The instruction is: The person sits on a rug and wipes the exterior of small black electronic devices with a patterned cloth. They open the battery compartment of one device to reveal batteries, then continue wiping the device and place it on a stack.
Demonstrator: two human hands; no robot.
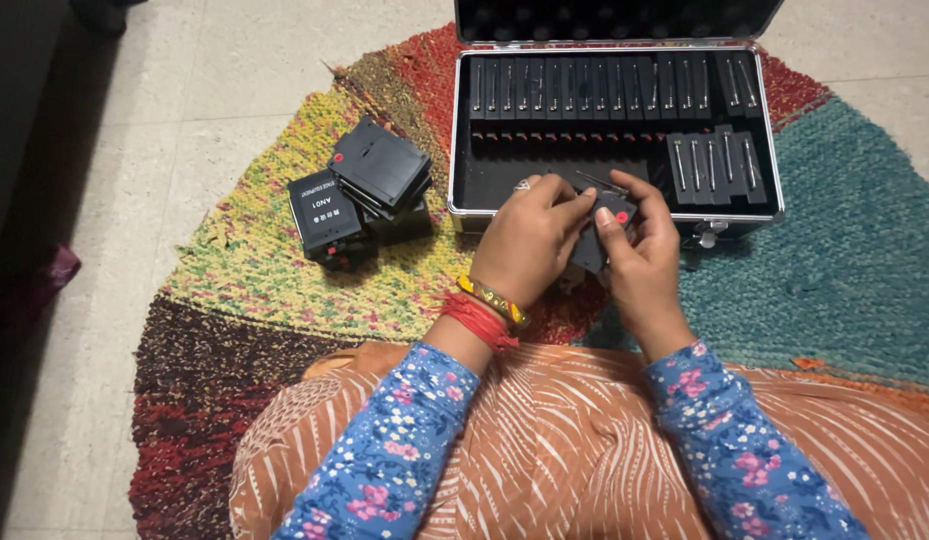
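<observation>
your left hand (530,235) and right hand (640,240) both grip one flat black unit (597,243) over the open case (465,150); step: loading. next, line it up with a free slot.

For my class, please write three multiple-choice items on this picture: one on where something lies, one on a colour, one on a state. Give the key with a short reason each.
1. Where does the pile of loose black units lie?
A. inside the case
B. on the knitted rug, left of the case
C. on the person's lap

2. What colour is the rug right of the case?
A. teal
B. white
C. pink

3. How is the metal-edged case?
A. shut and latched
B. lying upside down
C. open, lid raised

Key:
1 B: the pile rests on the yellow-green part of the rug, beside the case's left wall.
2 A: the weave there is blue-green.
3 C: the rows of black units inside show. The left hand and right hand hold a small black unit at its front edge.
</observation>
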